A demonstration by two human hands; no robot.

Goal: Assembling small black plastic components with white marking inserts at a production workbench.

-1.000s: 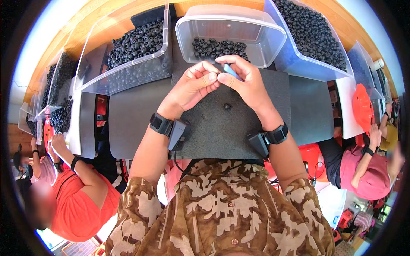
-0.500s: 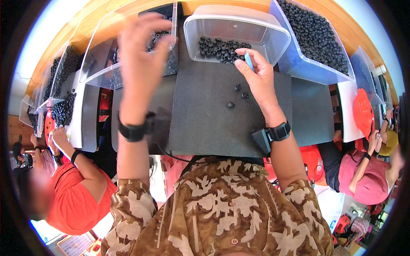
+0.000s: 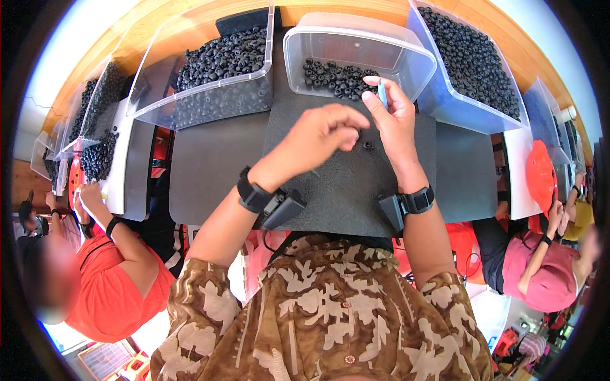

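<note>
My left hand [image 3: 324, 138] hangs over the black mat [image 3: 343, 197] with its fingers curled in and the thumb close to the bent index finger. What it pinches, if anything, is hidden. Just beside its fingertips lie two small round black pieces [image 3: 368, 145], like berries or beads. To the right, my right hand [image 3: 395, 117] is raised, palm side partly showing, and holds a slim light-blue tool [image 3: 382, 94] between thumb and fingers. Beyond it stands a clear tub [image 3: 356, 28] with a layer of similar black pieces [image 3: 337, 79] at its bottom.
A clear bin [image 3: 197, 101] of black pieces stands far left. A fuller bin [image 3: 473, 111] is at the far right. People in a red top [image 3: 117, 292] and a pink top [image 3: 546, 273] work at either side. A red basin [image 3: 540, 174] stands at the right.
My left hand has moved right and nearer, from over the left bin to the mat, and its fingers have curled. One of three loose pieces no longer shows. My right hand keeps its tool.
</note>
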